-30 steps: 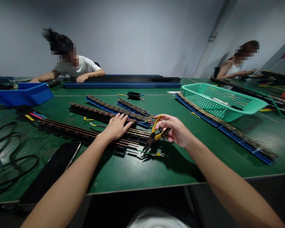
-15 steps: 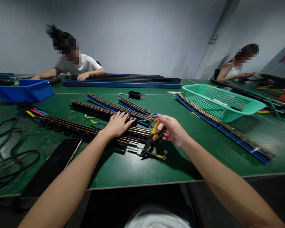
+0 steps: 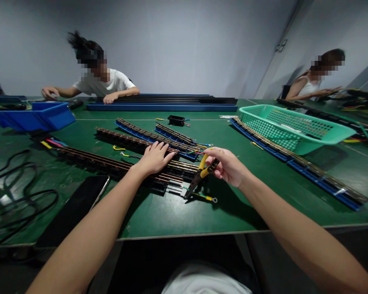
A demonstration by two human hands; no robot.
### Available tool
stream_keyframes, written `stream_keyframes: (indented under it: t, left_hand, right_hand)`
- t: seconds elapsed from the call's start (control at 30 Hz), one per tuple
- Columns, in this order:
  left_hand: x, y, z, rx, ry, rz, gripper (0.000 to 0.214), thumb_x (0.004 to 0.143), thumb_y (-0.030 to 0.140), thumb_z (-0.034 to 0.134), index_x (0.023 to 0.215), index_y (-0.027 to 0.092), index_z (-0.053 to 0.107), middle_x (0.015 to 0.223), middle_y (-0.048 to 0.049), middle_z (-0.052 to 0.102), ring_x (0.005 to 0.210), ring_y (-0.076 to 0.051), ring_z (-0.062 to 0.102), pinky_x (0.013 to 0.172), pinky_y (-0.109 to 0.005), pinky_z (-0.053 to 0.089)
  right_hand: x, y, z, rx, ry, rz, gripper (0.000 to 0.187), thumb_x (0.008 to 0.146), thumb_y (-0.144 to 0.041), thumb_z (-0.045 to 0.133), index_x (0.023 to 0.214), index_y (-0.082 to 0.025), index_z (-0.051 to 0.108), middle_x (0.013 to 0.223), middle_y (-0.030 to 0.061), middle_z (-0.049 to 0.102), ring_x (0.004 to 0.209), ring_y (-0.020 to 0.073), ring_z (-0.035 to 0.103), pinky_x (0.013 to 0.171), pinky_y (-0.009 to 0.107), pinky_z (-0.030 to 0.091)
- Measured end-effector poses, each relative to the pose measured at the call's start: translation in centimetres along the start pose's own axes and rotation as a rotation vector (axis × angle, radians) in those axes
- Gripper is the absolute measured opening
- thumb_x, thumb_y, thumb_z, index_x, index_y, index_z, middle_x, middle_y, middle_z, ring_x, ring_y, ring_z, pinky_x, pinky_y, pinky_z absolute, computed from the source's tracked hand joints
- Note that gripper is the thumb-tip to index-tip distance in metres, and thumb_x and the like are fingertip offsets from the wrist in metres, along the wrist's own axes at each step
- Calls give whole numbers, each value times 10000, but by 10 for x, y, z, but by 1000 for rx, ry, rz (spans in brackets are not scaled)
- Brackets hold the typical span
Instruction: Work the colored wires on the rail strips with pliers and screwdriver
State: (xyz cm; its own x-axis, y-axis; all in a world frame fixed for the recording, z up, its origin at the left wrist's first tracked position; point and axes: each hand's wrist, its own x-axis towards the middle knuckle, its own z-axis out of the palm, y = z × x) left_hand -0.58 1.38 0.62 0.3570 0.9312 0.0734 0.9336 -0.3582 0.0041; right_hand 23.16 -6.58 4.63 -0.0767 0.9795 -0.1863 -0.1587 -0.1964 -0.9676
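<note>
My left hand (image 3: pixel 153 159) lies flat, fingers stretched out, pressing on a long black track strip with copper rails (image 3: pixel 110 165) on the green table (image 3: pixel 171 216). My right hand (image 3: pixel 228 165) grips yellow-handled pliers (image 3: pixel 200 176), jaws pointing down-left at the strip's near end. A short green-yellow wire with a ring terminal (image 3: pixel 204 197) lies on the table just beside the plier tips. Coloured wires (image 3: pixel 196 151) stick out of the blue track pieces behind the hands.
More track strips (image 3: pixel 147 136) lie behind. A teal basket (image 3: pixel 291 128) sits at right over a long blue-based strip (image 3: pixel 309 171). A blue bin (image 3: pixel 37 116), black cables (image 3: pixel 15 196) and a dark phone (image 3: pixel 76 208) are at left. Two other people work at the far side.
The view has shifted slightly. My right hand squeezed the plier handles closer and lowered the tips toward the strip end. My left hand stays on the strip. The far person reached out an arm.
</note>
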Motion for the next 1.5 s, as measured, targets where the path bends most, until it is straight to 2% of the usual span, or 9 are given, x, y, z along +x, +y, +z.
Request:
stream_keyframes:
  t: [0.3, 0.47, 0.6, 0.77, 0.93, 1.07, 1.2, 1.33, 1.5]
  left_hand:
    - [2, -2, 4, -2, 13, 4, 661, 1018, 556, 244, 1522, 153, 386, 1586, -121, 376, 1488, -321, 279, 1183, -471, 248]
    - [2, -2, 4, -8, 13, 5, 662, 1018, 563, 235, 1523, 162, 384, 1586, -117, 377, 1490, -316, 278, 1183, -469, 245]
    - [1, -1, 1, -12, 1, 6, 657, 1021, 547, 250, 1526, 145, 378, 1588, -128, 370, 1492, -318, 271, 1182, -469, 248]
    - [2, -2, 3, -17, -4, 4, 661, 1020, 547, 247, 1529, 143, 368, 1589, -130, 366, 1493, -315, 269, 1184, -471, 242]
    - [3, -2, 4, -12, 0, 9, 669, 1016, 554, 237, 1532, 148, 365, 1590, -124, 366, 1494, -314, 268, 1185, -465, 240]
    - [3, -2, 4, -15, 1, 12, 675, 1014, 561, 232, 1528, 147, 374, 1590, -124, 365, 1492, -316, 273, 1184, -467, 243]
    - [4, -3, 6, -15, 15, 8, 674, 1013, 565, 242, 1528, 151, 375, 1588, -123, 370, 1492, -318, 274, 1183, -470, 243]
    - [4, -3, 6, -14, 5, 12, 677, 1013, 568, 244, 1528, 147, 372, 1587, -124, 373, 1490, -319, 275, 1180, -464, 251]
    - [3, -2, 5, -11, 22, 17, 685, 1010, 575, 249, 1515, 135, 394, 1578, -137, 385, 1485, -327, 287, 1171, -463, 267]
  right_hand:
    - [-16, -17, -12, -193, -109, -281, 414, 613, -174, 629, 1027, -177, 630, 733, -18, 690, 363, 50, 445, 261, 160, 344]
    - [-27, -39, -34, -138, 49, -528, 434, 583, -143, 634, 1011, -210, 657, 740, -26, 680, 349, 35, 379, 273, 170, 254]
    - [-33, -51, -51, -117, 157, -631, 390, 577, -139, 614, 945, -236, 697, 690, -38, 659, 351, 48, 368, 294, 197, 196]
    - [-31, -49, -59, -230, 229, -673, 351, 581, -118, 583, 903, -201, 693, 680, 3, 667, 476, 98, 487, 380, 207, 258]
    - [-31, -38, -46, -418, 183, -708, 386, 609, -109, 577, 978, -186, 662, 707, 12, 682, 626, 148, 614, 486, 222, 402]
    - [-38, -26, -32, -540, 75, -751, 372, 660, -138, 576, 1021, -192, 647, 696, -3, 650, 559, 124, 562, 465, 223, 381]
    - [-44, -10, -21, -820, -261, -844, 436, 665, -130, 545, 1076, -208, 666, 625, -46, 621, 407, 69, 398, 437, 215, 338]
    - [-45, 0, -10, -1084, -610, -880, 515, 624, -112, 530, 1109, -195, 683, 654, -5, 670, 506, 113, 522, 537, 227, 397]
    - [-45, -4, -5, -1255, -738, -852, 520, 587, -86, 522, 1063, -189, 704, 663, 14, 669, 533, 130, 517, 537, 236, 355]
